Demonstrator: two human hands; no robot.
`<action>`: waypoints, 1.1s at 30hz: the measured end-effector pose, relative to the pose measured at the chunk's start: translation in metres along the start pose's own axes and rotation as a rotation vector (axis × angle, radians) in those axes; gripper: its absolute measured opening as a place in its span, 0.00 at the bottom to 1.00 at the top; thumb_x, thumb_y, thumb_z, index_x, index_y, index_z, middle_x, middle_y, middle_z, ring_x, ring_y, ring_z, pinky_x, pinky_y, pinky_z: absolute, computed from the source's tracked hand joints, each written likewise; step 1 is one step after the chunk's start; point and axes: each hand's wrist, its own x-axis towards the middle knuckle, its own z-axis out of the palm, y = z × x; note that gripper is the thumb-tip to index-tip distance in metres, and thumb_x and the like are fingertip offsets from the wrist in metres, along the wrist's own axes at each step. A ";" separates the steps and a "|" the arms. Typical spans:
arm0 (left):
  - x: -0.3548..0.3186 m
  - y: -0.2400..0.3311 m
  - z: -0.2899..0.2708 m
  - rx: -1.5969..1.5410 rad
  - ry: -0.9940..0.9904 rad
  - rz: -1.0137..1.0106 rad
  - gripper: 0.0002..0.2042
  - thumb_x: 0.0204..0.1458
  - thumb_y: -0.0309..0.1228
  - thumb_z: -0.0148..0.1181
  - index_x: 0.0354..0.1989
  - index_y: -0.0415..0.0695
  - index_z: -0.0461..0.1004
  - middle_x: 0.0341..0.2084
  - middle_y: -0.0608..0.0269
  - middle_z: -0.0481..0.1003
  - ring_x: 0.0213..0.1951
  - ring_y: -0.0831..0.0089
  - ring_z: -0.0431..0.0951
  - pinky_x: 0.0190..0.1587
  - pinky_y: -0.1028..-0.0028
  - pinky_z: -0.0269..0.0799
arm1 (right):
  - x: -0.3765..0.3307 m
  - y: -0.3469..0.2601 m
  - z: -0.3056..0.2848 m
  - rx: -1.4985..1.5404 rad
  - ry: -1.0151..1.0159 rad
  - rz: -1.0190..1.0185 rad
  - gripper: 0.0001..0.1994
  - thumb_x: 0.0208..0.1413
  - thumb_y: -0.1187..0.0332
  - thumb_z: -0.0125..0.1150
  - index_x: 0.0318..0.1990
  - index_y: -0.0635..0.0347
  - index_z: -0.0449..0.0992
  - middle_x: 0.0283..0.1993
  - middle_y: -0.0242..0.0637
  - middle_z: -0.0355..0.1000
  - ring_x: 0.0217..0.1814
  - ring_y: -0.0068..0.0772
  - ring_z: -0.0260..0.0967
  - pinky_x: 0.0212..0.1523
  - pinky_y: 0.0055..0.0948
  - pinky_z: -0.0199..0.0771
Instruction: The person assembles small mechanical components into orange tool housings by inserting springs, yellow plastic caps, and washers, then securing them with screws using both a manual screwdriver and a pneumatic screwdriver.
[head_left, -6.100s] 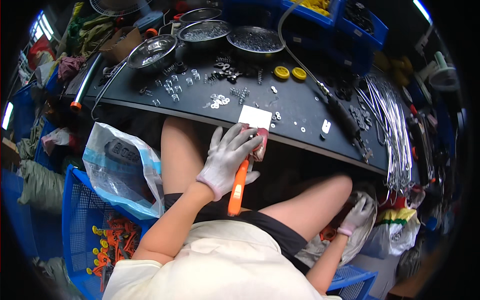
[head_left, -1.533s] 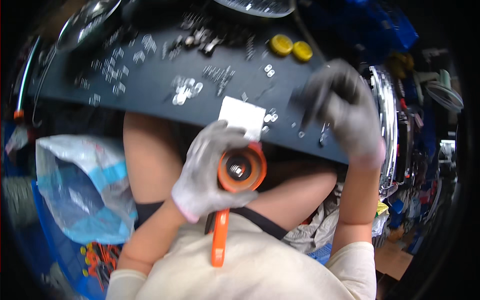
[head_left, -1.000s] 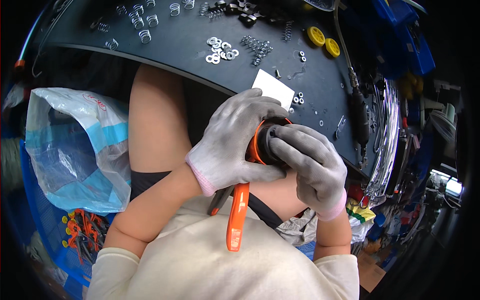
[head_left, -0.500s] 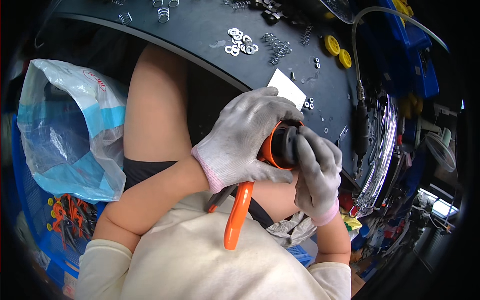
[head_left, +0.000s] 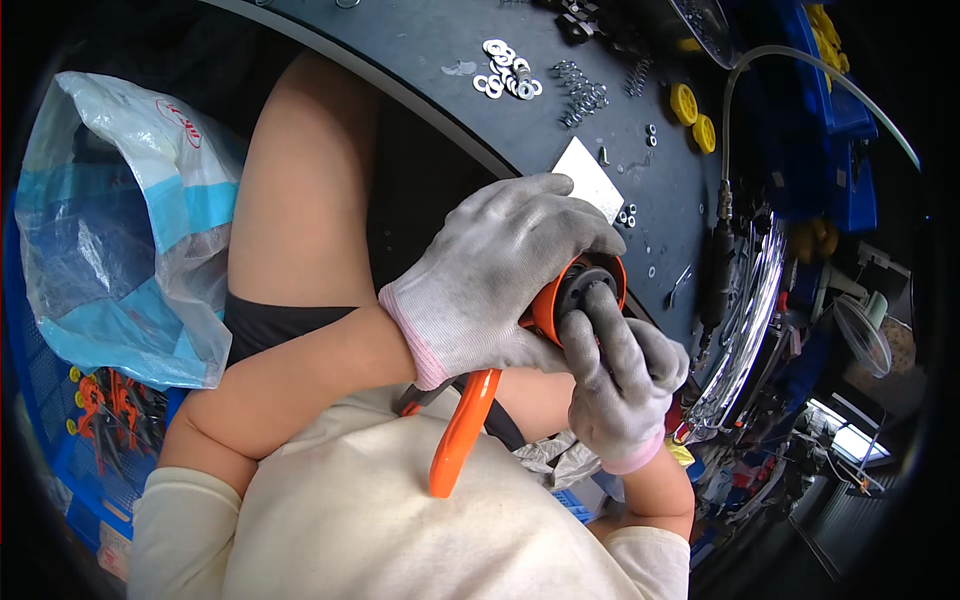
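The left hand [head_left: 510, 270] is wrapping snugly round the orange tool [head_left: 545, 308], whose handle [head_left: 463, 437] is pointing to seven o'clock. The right hand [head_left: 622, 385] is bending its fingers onto the black disc [head_left: 577, 286] in the tool's round mouth; whether they are gripping it is not showing. From there, a white plate [head_left: 588, 180] is lying at twelve, washers [head_left: 497, 84] at eleven, yellow wheels [head_left: 684, 104] at one.

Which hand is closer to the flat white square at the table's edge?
Left. The left hand is just below the flat white square in the picture; the right hand is farther off, lower right, at the orange cup-shaped part.
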 end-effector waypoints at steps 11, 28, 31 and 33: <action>-0.003 0.004 0.001 0.015 0.038 -0.027 0.37 0.24 0.36 0.76 0.51 0.50 0.68 0.49 0.57 0.70 0.58 0.50 0.65 0.61 0.55 0.60 | 0.010 -0.007 -0.008 0.629 -0.147 0.379 0.28 0.31 0.87 0.52 0.46 0.61 0.80 0.55 0.54 0.71 0.35 0.41 0.77 0.37 0.27 0.73; -0.004 0.006 0.003 0.144 0.049 -0.019 0.35 0.31 0.40 0.73 0.52 0.48 0.65 0.50 0.56 0.67 0.57 0.55 0.64 0.61 0.60 0.58 | 0.006 -0.034 0.007 0.281 0.288 0.429 0.25 0.34 0.85 0.52 0.41 0.52 0.82 0.44 0.33 0.75 0.41 0.36 0.71 0.49 0.31 0.64; -0.006 0.005 0.005 0.026 0.024 -0.115 0.36 0.32 0.39 0.73 0.53 0.48 0.64 0.52 0.55 0.65 0.58 0.55 0.63 0.61 0.61 0.58 | 0.004 -0.036 0.007 0.354 0.300 0.456 0.23 0.34 0.84 0.52 0.39 0.53 0.82 0.44 0.35 0.75 0.42 0.37 0.71 0.48 0.32 0.65; -0.005 0.006 0.004 -0.059 -0.004 -0.132 0.37 0.32 0.38 0.73 0.54 0.48 0.62 0.54 0.54 0.64 0.59 0.54 0.61 0.62 0.61 0.57 | 0.008 -0.030 0.013 0.487 0.330 0.484 0.21 0.34 0.86 0.51 0.37 0.57 0.82 0.42 0.38 0.74 0.40 0.37 0.73 0.44 0.31 0.69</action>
